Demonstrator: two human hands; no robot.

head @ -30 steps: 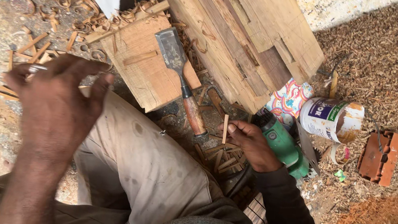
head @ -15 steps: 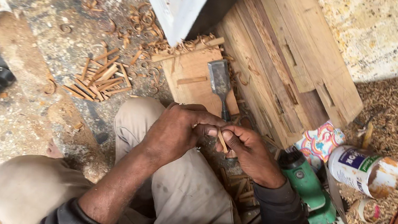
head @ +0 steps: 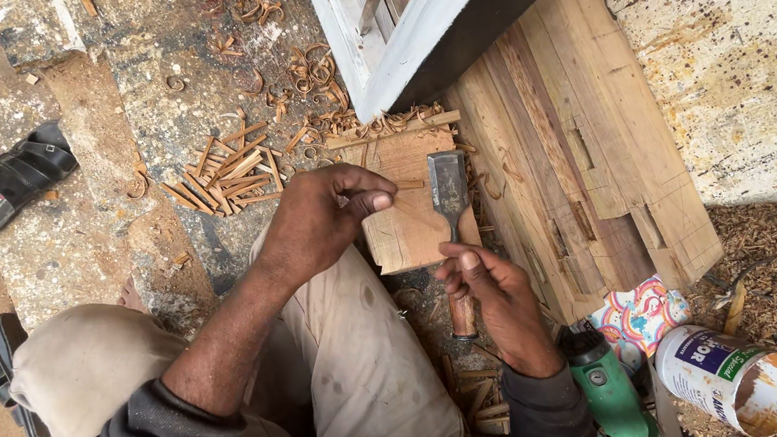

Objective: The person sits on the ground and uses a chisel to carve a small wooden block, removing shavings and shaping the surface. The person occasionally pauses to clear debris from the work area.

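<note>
My left hand [head: 319, 220] is over my knee, with thumb and forefinger pinched on a thin wooden peg [head: 410, 184] whose tip rests on a small wooden block [head: 407, 226]. A chisel lies on that block, its steel blade [head: 447, 181] pointing away from me. My right hand [head: 492, 300] closes on the chisel's wooden handle [head: 463, 319], thumb across its upper end. My tan trousers show below both hands.
A heap of cut pegs [head: 227, 169] and curled shavings lie left of the block. A white window frame [head: 381, 40] and stacked planks [head: 583, 163] stand behind. A green power tool [head: 617, 405], a paint can [head: 725, 376] and a patterned packet [head: 639, 314] sit to the right, with a black sandal [head: 13, 177] far left.
The hands, which met on the thin peg half a second ago, have parted. The left hand carried the peg to the block and the right hand dropped onto the chisel handle.
</note>
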